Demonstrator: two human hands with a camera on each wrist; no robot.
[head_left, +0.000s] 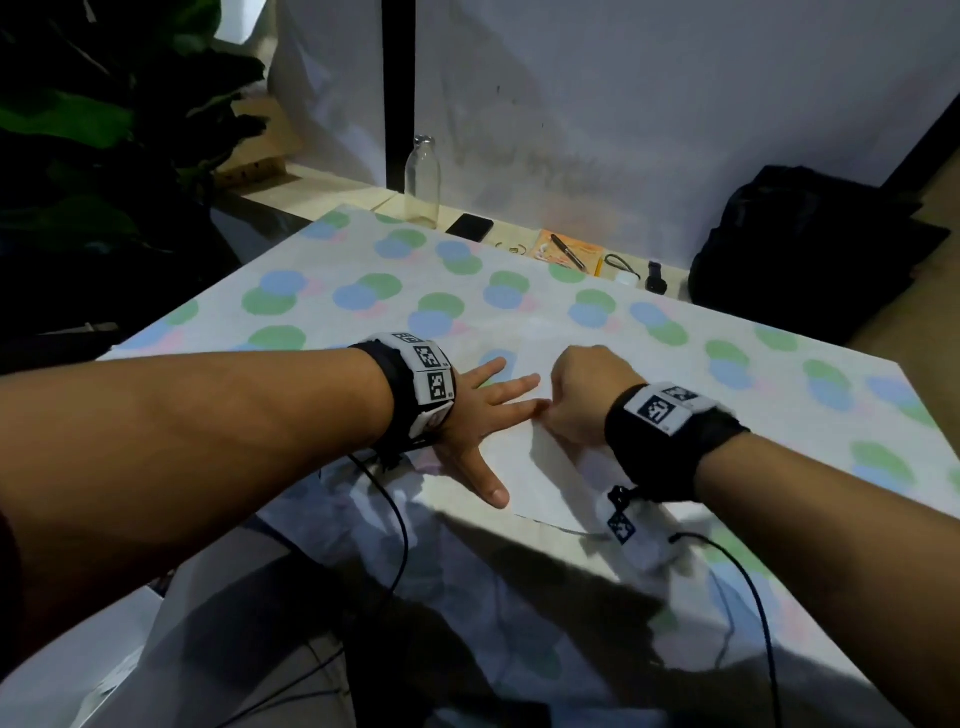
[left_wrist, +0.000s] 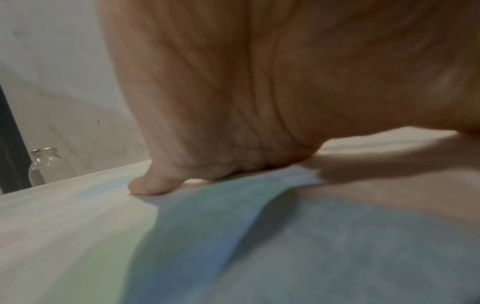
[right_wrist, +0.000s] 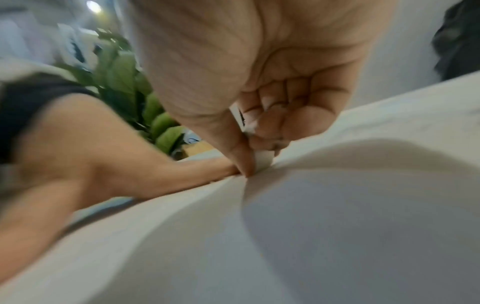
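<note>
- Thumb (right_wrist: 233, 148) and forefinger of the right hand (head_left: 576, 395) pinch a small raised bit of one white paper sheet (head_left: 545, 478). The other fingers are curled into the palm, as the right wrist view shows (right_wrist: 259, 72).
- Around the pinch the sheet (right_wrist: 337, 205) bulges up into a soft hump, with one crease running from the pinch toward the near side.
- Just left of it, the left hand (head_left: 478, 410) lies flat with its fingers spread and straight, the thumb pointing to the near edge. Its longest fingers reach the right thumb, touching or nearly so.
- In the left wrist view the palm (left_wrist: 259, 82) hangs low over a blue and green patch of cloth, with one fingertip (left_wrist: 148, 185) pressed down.
- The sheet lies at the near middle of the table, on one tablecloth (head_left: 363, 291) printed with blue, green and pink dots.
- Two black wristbands with square markers sit on the wrists, one each, and two black cables (head_left: 395, 519) trail off toward the near side.
- Along the far ledge by the wall, left to right: one empty glass bottle (head_left: 422, 182), upright; one black phone (head_left: 469, 227), flat; one black pen (head_left: 568, 251) lying on an orange booklet (head_left: 589, 248).
- One black bag (head_left: 810, 249) stands at the far right.
- One leafy plant (head_left: 78, 130) fills the far left.
</note>
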